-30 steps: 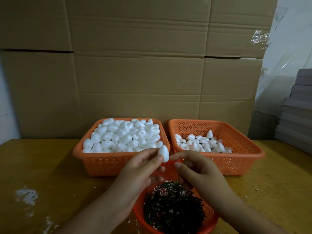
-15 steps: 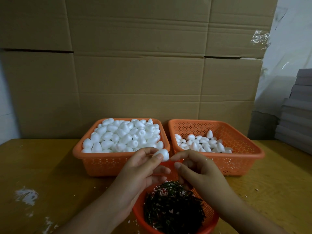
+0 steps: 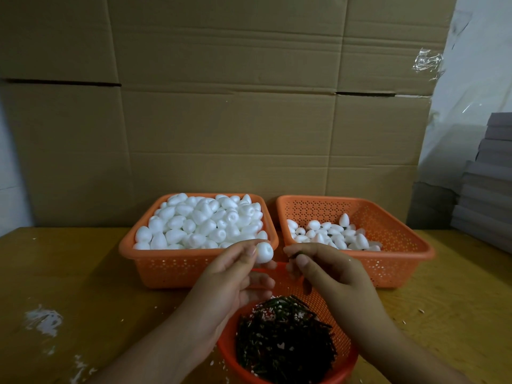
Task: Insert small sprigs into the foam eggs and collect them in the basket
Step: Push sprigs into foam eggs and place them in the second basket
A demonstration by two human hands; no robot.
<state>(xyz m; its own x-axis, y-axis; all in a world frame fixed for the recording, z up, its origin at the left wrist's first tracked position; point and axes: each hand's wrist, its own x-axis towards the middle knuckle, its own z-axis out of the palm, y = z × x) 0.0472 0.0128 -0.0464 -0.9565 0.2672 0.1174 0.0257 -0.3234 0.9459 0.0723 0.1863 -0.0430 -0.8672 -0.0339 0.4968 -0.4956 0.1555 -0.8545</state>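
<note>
My left hand (image 3: 230, 275) pinches a white foam egg (image 3: 264, 252) between thumb and fingertips, its blunt end turned toward my right hand. My right hand (image 3: 329, 273) pinches a small dark green sprig (image 3: 297, 256) a short gap to the right of the egg. Both hands hover above a round orange basket (image 3: 346, 353) heaped with dark sprigs (image 3: 282, 339). Behind, the left orange basket (image 3: 171, 270) is piled high with plain foam eggs (image 3: 205, 220). The right orange basket (image 3: 401, 261) holds a shallow layer of eggs (image 3: 329, 234).
The baskets stand on a yellowish wooden table (image 3: 69, 273) with white crumbs (image 3: 44, 320) at the left. A cardboard wall (image 3: 249, 120) rises right behind the baskets. Grey stacked sheets (image 3: 487, 178) sit at the far right.
My left hand has turned the egg from upright to lying with its blunt end toward the right hand, and lowered it a little. The right hand has stayed almost in place.
</note>
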